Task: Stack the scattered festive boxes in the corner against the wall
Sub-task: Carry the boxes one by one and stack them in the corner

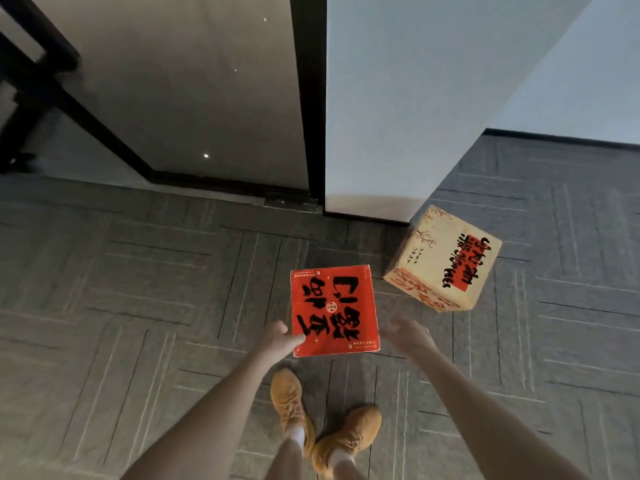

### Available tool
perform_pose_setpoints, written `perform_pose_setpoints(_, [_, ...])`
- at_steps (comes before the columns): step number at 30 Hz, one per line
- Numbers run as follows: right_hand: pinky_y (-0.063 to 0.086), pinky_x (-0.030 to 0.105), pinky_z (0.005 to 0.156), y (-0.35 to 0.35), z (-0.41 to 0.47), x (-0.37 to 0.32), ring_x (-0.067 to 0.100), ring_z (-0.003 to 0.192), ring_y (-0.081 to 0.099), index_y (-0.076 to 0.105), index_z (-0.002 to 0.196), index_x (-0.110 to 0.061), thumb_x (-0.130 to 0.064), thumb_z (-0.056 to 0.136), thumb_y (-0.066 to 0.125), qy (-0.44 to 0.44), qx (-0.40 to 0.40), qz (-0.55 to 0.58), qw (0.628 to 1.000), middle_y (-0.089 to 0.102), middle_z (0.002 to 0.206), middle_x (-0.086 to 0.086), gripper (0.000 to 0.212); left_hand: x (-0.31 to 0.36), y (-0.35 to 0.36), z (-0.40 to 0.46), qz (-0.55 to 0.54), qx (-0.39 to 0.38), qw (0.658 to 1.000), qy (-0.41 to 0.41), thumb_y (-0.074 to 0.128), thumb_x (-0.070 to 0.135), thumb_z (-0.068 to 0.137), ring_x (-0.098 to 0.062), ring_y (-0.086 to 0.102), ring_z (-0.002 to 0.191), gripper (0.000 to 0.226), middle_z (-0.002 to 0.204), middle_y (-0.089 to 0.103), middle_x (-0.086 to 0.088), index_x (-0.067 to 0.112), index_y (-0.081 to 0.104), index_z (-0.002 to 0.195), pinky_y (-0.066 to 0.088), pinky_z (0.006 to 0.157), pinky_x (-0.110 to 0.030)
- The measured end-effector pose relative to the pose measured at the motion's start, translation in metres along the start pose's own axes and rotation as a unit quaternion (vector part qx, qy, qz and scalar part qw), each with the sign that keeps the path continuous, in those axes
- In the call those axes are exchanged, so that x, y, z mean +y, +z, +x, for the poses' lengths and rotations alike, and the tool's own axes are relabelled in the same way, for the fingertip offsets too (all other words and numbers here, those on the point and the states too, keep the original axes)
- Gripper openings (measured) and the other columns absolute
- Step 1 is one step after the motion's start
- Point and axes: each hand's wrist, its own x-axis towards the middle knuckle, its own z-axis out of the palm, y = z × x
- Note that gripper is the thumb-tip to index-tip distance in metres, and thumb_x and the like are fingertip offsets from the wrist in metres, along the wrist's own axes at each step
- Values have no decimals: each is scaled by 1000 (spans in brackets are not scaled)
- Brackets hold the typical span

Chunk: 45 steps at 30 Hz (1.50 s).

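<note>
**Two hands at a red festive box on a carpeted floor**

Head view, looking down. A red box (334, 310) with large black brush lettering on its top face lies square to the viewer on the grey patterned carpet (138, 289), just ahead of the person's feet. The left hand (278, 339) is at the box's near left corner, thumb laid on the top edge and fingers curled round the side, so that it grips the box there. The right hand (407, 332) is held beside the box's right edge with fingers spread and relaxed, holding nothing; it is blurred, and whether a fingertip touches the box cannot be told.

A second, cream box (445, 259), printed with a red panel, black lettering and red ornament along its lower side, stands beyond and to the right of the red one, apart from it and turned at an angle. It sits just in front of the outer corner of a white wall (398, 116). Left of that wall is a black-framed glass door (207, 98). Two orange shoes (349, 434) show at the bottom centre.
</note>
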Motion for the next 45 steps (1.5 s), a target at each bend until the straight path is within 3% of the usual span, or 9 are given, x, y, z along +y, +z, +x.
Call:
perform_pose_setpoints(11, [39, 21, 58, 50, 158, 1, 16, 97, 59, 56, 136, -19, -40, 98, 54, 27, -25, -14, 999, 65, 126, 5, 44, -18, 40, 154, -84, -40, 995, -35, 67, 30, 90, -13, 56, 74, 21, 81, 57, 1, 21, 51, 78, 46, 70, -31])
perform_pose_setpoints(15, [47, 28, 71, 82, 229, 22, 22, 100, 64, 49, 139, -24, -44, 94, 59, 19, -38, 12, 999, 66, 120, 2, 51, -38, 70, 216, -135, -16, 988, -68, 74, 23, 88, -18, 56, 96, 29, 94, 53, 6, 18, 47, 95, 41, 82, -32])
perform_pose_setpoints(17, [47, 31, 78, 94, 262, 34, 25, 110, 63, 43, 141, -26, -44, 90, 64, 29, -45, 26, 998, 64, 126, 1, 58, -56, 85, 247, -136, -8, 986, -96, 80, 31, 82, -29, 51, 124, 66, 127, 53, -5, 11, 43, 133, 41, 92, -36])
perform_pose_setpoints(19, [47, 33, 80, 103, 290, 44, 27, 116, 60, 35, 144, -23, -45, 87, 70, 42, -34, 48, 997, 60, 132, 4, 71, -72, 98, 276, -143, 4, 984, -106, 85, 43, 73, -33, 45, 135, 102, 148, 44, -10, 12, 28, 150, 41, 106, -45])
perform_pose_setpoints(22, [45, 36, 89, 113, 327, 55, 32, 126, 54, 16, 154, -24, -51, 78, 77, 58, -39, 95, 993, 53, 140, 5, 101, -91, 115, 312, -155, 29, 983, -98, 88, 48, 66, -31, 54, 123, 93, 136, 54, -6, 18, 39, 139, 46, 100, -48])
perform_pose_setpoints(24, [47, 46, 100, 121, 348, 61, 28, 121, 57, 24, 148, -37, -60, 59, 85, 54, -55, 149, 986, 57, 134, -5, 111, -97, 120, 331, -185, 40, 978, -92, 89, 44, 67, -27, 59, 113, 69, 119, 62, -1, 24, 50, 120, 47, 97, -48])
perform_pose_setpoints(27, [50, 55, 97, 135, 379, 78, 22, 113, 62, 34, 138, -44, -62, 39, 93, 42, -58, 211, 975, 63, 123, -10, 117, -100, 120, 353, -240, 0, 968, -74, 90, 31, 69, -21, 62, 106, 46, 104, 70, 7, 31, 63, 105, 45, 94, -42])
perform_pose_setpoints(35, [52, 58, 94, 134, 380, 75, 24, 107, 68, 51, 127, -45, -39, 53, 96, 22, -93, 268, 959, 72, 114, -7, 87, -111, 115, 367, -236, -105, 963, -73, 95, 41, 58, -18, 60, 115, 54, 108, 74, 14, 39, 69, 106, 41, 105, -55])
perform_pose_setpoints(45, [51, 59, 93, 117, 331, 22, 24, 105, 68, 53, 124, -45, -31, 66, 91, 7, -109, 243, 964, 72, 113, -7, 70, -109, 66, 319, -247, -88, 964, -47, 91, 32, 66, -15, 60, 108, 50, 110, 71, 13, 37, 65, 108, 47, 96, -44])
